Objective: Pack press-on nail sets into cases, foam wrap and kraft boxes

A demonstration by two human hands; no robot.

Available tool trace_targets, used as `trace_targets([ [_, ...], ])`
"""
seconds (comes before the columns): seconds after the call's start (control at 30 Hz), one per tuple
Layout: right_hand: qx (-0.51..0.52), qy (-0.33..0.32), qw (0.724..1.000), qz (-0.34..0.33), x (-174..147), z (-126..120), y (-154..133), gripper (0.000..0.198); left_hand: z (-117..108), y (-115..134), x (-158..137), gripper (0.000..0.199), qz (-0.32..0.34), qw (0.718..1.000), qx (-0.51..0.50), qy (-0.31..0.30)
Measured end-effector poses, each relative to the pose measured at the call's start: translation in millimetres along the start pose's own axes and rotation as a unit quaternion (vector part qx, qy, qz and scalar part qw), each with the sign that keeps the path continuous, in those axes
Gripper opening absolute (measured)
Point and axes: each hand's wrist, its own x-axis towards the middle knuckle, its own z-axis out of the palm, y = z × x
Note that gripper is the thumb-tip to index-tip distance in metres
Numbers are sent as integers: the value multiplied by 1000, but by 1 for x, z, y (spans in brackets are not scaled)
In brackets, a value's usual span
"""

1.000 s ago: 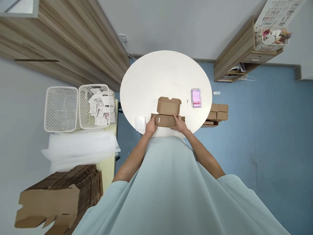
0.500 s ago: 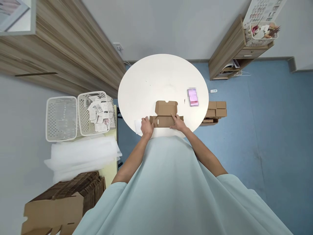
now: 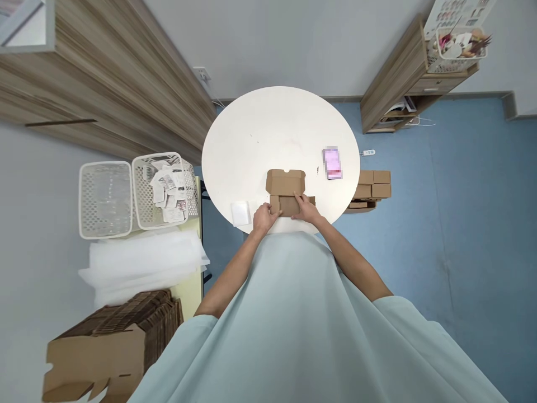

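Note:
A brown cardboard box [image 3: 286, 183] lies partly folded near the front edge of the white round table, its lid panel standing open on the far side. My left hand [image 3: 264, 219] grips the box's left end, where the side flap is turned inward, with the thumb on the flap. At the right end, my right hand [image 3: 307, 211] holds the front part, thumb inside and fingers along the near edge. A short flap sticks out beyond it on the right. Left of my left hand lies a white square packet [image 3: 240, 213].
A blurred pink phone-like object [image 3: 333, 163] lies on the right of the round table [image 3: 272, 123]. On the left are two white baskets [image 3: 106, 232], one holding cards, white foam sheets [image 3: 145, 257] and stacked flat cardboard [image 3: 98, 358]. Small boxes [image 3: 373, 184] stand on the right.
My left hand has moved right and folded the box's left side flap inward. The white packet is now fully visible. My right hand stays at the right end.

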Motion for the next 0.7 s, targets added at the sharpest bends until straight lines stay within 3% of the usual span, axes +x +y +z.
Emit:
trace_targets([
  [0.07,-3,-3,1000,3,0,0,0,126,2,-1,2,48,-2,1000,-14,11],
  [0.23,-11,-16,1000,1,1,0,2,130,2,-7,10,18,-34,999,35,-8],
  [0.5,-25,-4,1000,-16,1,1,-2,122,7,4,8,17,-60,990,124,-4],
  [0.57,-19,28,998,-46,-5,3,1,112,5,1,5,18,-71,990,122,-5],
  [0.63,-4,100,993,-65,-14,5,8,88,4,-5,2,19,-78,990,120,-4],
  [0.7,15,190,981,-26,-23,7,20,64,4,-10,-1,20,-81,990,118,2],
])
